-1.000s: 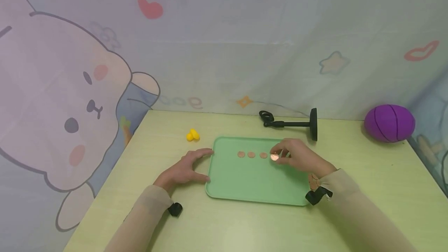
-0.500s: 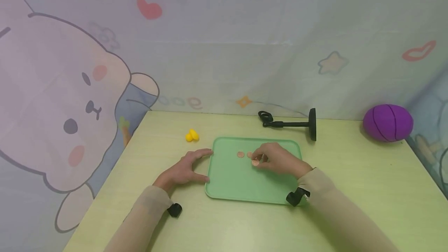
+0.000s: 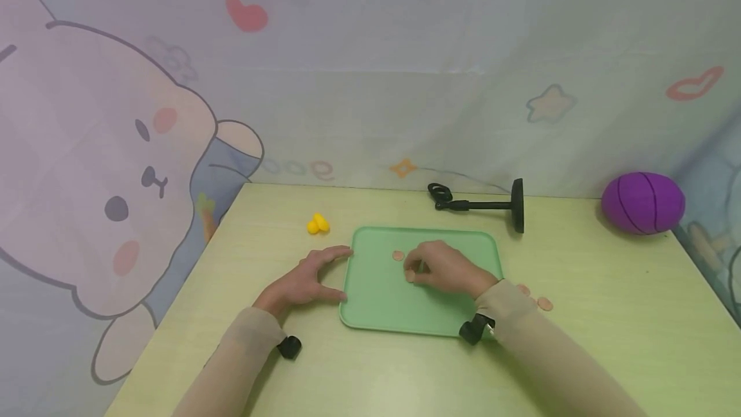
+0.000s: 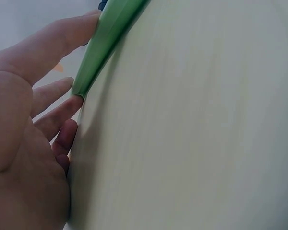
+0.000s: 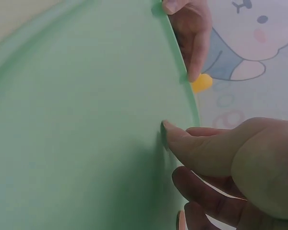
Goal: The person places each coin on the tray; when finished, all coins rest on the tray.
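Note:
A green tray [image 3: 376, 307] lies on the table, also seen as a broad green tray surface [image 5: 86, 120] in the right wrist view. My right hand [image 3: 442, 267] pinches a copper-coloured coin [image 3: 410, 276] between thumb and fingers, low over the tray. Another coin [image 3: 398, 255] lies flat just beyond the fingertips; the tray to its right is hidden behind the hand. At the tray's left edge, my left hand [image 3: 303, 278] rests with thumb and fingers spread and fairly straight. In the left wrist view its fingertips touch the tray rim [image 4: 103, 48].
Loose coins [image 3: 544, 304] lie on the table right of the tray, partly covered by my right sleeve. Small yellow pieces [image 3: 318, 224] sit behind the left hand. A black stand [image 3: 486, 206] lies behind the tray, and a purple ball [image 3: 644, 203] rests at the back right.
My right hand has moved left across the tray with the coin, now nearer the left end of the coin row. More of the row is covered by it. The left hand stays put.

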Tool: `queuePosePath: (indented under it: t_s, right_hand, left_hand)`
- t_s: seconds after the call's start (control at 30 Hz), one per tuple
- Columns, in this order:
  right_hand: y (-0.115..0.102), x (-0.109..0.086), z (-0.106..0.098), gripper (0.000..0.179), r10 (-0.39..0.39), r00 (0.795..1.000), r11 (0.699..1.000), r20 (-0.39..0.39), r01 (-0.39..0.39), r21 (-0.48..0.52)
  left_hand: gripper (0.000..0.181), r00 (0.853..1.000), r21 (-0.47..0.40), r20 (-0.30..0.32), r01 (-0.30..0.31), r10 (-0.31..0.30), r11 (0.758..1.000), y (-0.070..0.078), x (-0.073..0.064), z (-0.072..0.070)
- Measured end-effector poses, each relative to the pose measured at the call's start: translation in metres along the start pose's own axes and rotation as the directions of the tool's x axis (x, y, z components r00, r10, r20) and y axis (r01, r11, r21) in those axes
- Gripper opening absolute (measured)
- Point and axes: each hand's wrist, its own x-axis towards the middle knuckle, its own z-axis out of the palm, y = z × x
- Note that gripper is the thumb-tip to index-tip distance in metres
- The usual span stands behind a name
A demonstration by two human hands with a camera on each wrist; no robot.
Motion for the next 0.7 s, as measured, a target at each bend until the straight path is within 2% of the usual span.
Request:
queuePosePath:
  t_s: [0.13,0.47,0.7]
  right_hand:
    - [-0.001,0.002,0.003,0.014,0.017,1.000,1.000,-0.014,-0.017,-0.012]
    - [-0.004,0.006,0.011,0.011,0.033,0.999,0.997,-0.013,-0.034,-0.070]
    - [-0.008,0.010,0.014,0.008,0.098,0.994,0.993,-0.037,-0.101,-0.068]
  left_hand:
    - [0.089,1.000,0.006,-0.001,-0.008,0.008,1.000,-0.001,0.000,0.000]
    - [0.089,1.000,0.002,0.000,-0.005,0.005,1.000,-0.002,0.000,0.000]
    - [0.089,1.000,0.005,-0.004,-0.002,0.002,1.000,-0.001,0.000,0.000]
